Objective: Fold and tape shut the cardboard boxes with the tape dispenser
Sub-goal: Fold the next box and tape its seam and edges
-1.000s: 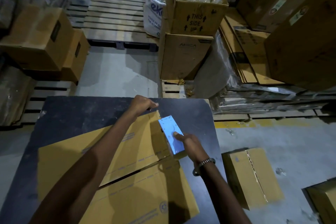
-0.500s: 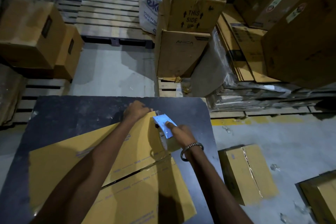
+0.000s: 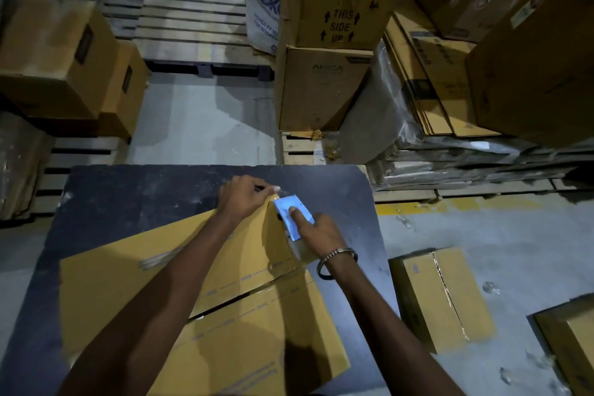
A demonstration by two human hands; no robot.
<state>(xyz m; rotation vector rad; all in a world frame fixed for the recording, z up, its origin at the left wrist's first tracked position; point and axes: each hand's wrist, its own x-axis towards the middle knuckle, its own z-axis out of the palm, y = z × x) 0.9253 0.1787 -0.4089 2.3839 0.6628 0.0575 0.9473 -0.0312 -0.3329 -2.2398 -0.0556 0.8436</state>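
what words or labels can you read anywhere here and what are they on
"THIS SIDE UP", with arrows: top stacked box.
"ARICA", faint and uncertain: box beneath it.
"ek", cut off, in blue; the small lines under it are unreadable: white sack.
Purple print on the flat box on the table: too small to read.
Round stickers on the big carton: too blurred to read.

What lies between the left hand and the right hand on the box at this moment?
In the head view, only the far corner of the flat cardboard box and the front end of the blue tape dispenser lie between the left hand and right hand.
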